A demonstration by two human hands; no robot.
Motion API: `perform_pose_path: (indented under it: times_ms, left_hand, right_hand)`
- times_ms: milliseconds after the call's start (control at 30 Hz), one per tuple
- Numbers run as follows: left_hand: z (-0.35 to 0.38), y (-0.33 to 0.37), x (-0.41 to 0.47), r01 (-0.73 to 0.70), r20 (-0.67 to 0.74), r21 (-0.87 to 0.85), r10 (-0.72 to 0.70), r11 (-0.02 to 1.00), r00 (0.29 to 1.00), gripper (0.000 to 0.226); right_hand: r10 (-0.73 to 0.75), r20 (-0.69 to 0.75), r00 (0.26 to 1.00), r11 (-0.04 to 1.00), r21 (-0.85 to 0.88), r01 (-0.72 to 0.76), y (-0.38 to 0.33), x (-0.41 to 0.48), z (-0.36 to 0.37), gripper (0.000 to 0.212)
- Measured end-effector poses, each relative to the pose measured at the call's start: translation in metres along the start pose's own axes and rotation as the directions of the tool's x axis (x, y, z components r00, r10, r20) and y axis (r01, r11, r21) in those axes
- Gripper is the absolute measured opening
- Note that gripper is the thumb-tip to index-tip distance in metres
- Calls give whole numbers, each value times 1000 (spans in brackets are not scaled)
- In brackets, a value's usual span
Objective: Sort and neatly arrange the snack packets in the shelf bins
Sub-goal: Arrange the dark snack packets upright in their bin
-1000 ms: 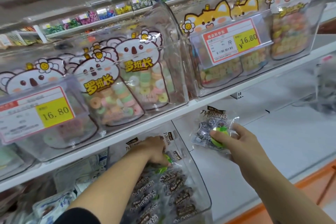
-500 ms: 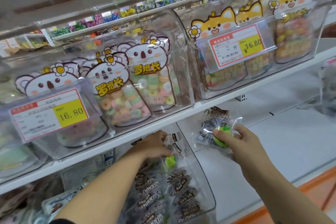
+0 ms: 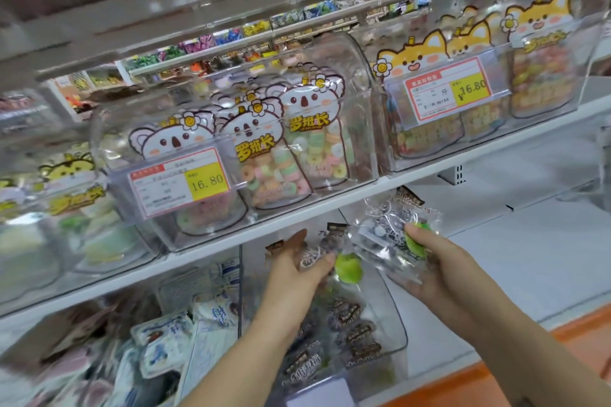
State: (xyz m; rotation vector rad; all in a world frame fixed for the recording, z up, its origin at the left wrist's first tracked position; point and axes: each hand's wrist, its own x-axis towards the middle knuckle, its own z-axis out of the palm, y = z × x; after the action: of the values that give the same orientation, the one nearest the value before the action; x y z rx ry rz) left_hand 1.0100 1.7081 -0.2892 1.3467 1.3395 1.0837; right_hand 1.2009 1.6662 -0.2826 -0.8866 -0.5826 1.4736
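The white shelf (image 3: pixel 413 177) runs across in front of me, carrying a clear bin (image 3: pixel 360 129) of koala-printed candy bags with a yellow price tag (image 3: pixel 178 182) clipped to its front. Below it sits the lower bin (image 3: pixel 393 324), holding rows of dark snack packets (image 3: pixel 347 334). My left hand (image 3: pixel 294 274) is above that bin, just under the shelf edge, its fingers curled round one clear packet (image 3: pixel 330 249) with a green patch, thumb on the front. My right hand (image 3: pixel 439 264) is just to the right of the bin, its fingers gripping a second packet (image 3: pixel 390 228) of the same kind, thumb pressed on its green patch. The two packets are close together, nearly touching.
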Motion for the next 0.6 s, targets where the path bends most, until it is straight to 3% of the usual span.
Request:
perform_pose_path:
  times_ms: [67,200,400,500,600]
  left_hand:
    - [9,-1,-8,24,26,-51,-23,998,999,70]
    - [26,1,-16,100,130,-240,-70,966,989,43]
    - [32,11,-12,275,340,-396,-138,876,930,40]
    - [24,10,6,139,267,-131,-100,982,958,36]
    - [11,10,31,-21,85,233,1,972,996,28]
  right_hand:
    - [-10,-3,1000,1000,-19,10,3,-1,2,50]
    - [-22,40,999,997,-79,25,8,-1,4,51]
    - [-27,39,999,992,-123,32,0,2,-4,55]
    - [-86,-46,995,990,-120,80,-6,2,-11,42]
    - [-150,-183,972,988,-73,139,-11,5,-18,18]
